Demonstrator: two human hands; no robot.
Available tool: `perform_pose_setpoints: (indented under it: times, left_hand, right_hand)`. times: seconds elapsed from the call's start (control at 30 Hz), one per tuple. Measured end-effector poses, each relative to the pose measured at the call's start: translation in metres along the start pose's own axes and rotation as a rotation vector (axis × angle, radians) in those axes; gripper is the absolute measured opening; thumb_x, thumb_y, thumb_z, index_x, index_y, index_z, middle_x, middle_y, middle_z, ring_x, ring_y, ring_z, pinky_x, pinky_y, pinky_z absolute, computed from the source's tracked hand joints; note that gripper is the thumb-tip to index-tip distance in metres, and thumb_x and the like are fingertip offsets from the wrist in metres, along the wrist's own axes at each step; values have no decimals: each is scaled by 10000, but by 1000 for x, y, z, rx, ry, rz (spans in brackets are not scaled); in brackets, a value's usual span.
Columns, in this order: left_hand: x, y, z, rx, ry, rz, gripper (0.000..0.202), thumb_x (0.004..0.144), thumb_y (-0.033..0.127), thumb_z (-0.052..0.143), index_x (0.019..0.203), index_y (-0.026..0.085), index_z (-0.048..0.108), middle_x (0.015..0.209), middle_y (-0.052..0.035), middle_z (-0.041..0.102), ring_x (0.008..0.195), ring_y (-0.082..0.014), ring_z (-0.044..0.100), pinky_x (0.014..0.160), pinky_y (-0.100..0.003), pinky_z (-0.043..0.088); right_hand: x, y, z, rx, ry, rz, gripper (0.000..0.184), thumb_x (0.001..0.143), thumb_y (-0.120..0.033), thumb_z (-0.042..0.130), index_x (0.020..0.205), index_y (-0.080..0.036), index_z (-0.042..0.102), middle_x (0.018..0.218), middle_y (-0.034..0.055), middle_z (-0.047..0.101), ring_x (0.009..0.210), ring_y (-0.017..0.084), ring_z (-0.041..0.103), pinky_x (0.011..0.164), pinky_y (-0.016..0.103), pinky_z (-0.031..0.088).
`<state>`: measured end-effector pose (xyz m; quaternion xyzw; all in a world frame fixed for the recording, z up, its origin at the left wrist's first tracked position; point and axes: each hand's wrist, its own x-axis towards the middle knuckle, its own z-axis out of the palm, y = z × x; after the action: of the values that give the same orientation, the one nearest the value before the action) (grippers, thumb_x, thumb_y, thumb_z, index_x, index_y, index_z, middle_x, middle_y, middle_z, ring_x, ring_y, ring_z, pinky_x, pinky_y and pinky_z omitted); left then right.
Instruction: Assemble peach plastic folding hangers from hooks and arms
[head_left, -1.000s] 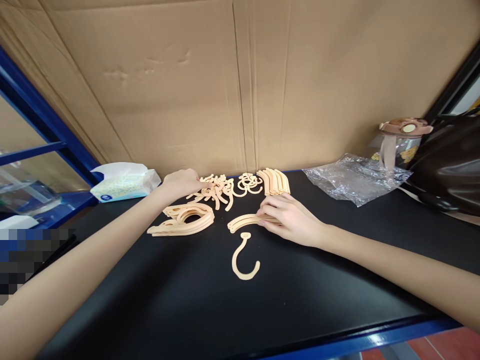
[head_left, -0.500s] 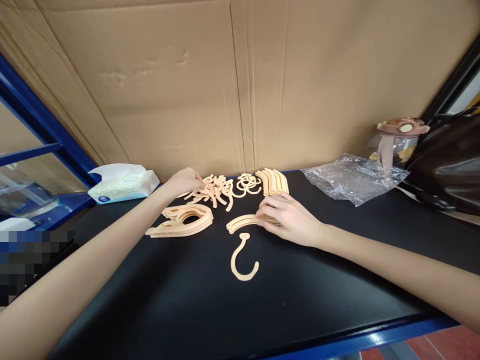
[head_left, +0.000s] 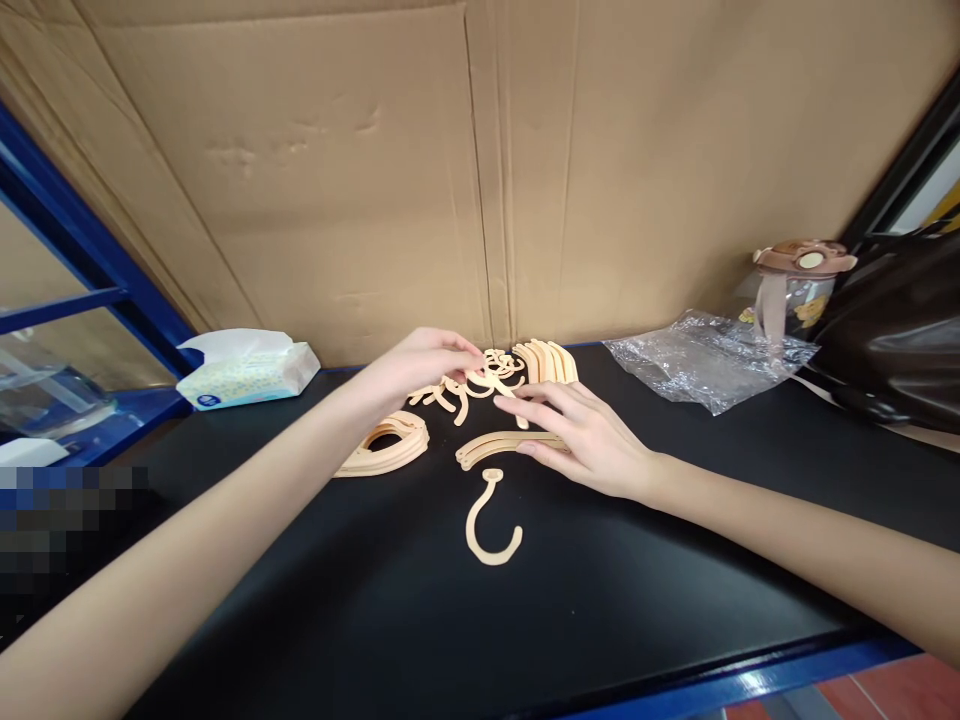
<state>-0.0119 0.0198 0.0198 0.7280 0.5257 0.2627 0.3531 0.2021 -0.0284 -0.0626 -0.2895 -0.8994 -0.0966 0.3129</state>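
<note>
Nearest on the black table (head_left: 375, 610) a single hook (head_left: 491, 522) lies flat by itself, its open curve facing up and right, with no hand on it. Just beyond it lies a curved bar (head_left: 491, 446). The right hand (head_left: 585, 437) rests its lower fingertips on the bar's right end, and its fingers are spread, with the forefinger stretched left towards the other hand. To the left, a stack of joined pieces (head_left: 386, 447) sits partly behind the left forearm.

Farther back, the left hand (head_left: 420, 362) has its fingers drawn together, thumb against fingertips, pinching a small hook (head_left: 491, 378) at the right edge of the loose heap of hooks (head_left: 446, 392). I judge the step to be picking one hook out of the heap while the bar is held steady. Lifting it clean would call for freeing it from its tangled neighbours.

A row of curved bars (head_left: 547, 362) stands behind the hands, against the cardboard wall (head_left: 375, 180). A tissue pack (head_left: 244, 370) lies far left and a clear plastic bag (head_left: 705, 360) far right.

The exact grip on the hook is hidden by the fingers, the heap is too tangled to count, and part of the stack is covered.
</note>
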Motion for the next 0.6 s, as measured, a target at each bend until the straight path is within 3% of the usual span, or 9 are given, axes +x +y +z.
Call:
perform_pose_setpoints:
  times: [0.1,0.23,0.4,0.5,0.6]
  left_hand:
    - [-2,-1,15,-24,-105,-13,272,663,389,666,826,172,664,714,-5,620,695,-134,557,575,-234,362]
    - [-3,-6,18,15,-200,-2,341,698,486,649,833,173,643,732,-23,647,675,-144,576,550,-231,373]
    - [4,-24,3,408,14,34,465,837,559,379,953,180,620,948,-74,690,858,-228,615,683,-305,442]
    - [9,-39,-9,571,103,34,471,775,535,473,1005,152,619,1125,-132,629,1072,-323,524,859,-400,397]
    - [12,-53,-18,688,36,58,578,639,558,623,1071,174,614,1188,-115,597,1176,-350,431,927,-399,364]
  right_hand:
    - [1,0,1,-31,-2,-12,333,947,-372,440,1208,-206,562,1095,87,603,1001,209,550,849,359,427]
    - [1,1,2,-7,9,-24,253,960,-313,422,1031,-185,629,906,51,629,845,171,548,777,326,406]
    - [1,1,1,5,29,8,267,974,-291,380,991,-170,618,904,59,625,845,173,541,760,323,391]
    - [0,1,2,15,23,19,273,974,-300,375,1039,-158,599,927,68,629,876,186,549,773,333,389]
    - [-1,2,3,22,22,17,280,976,-300,365,1058,-160,593,934,71,632,888,192,550,783,340,388]
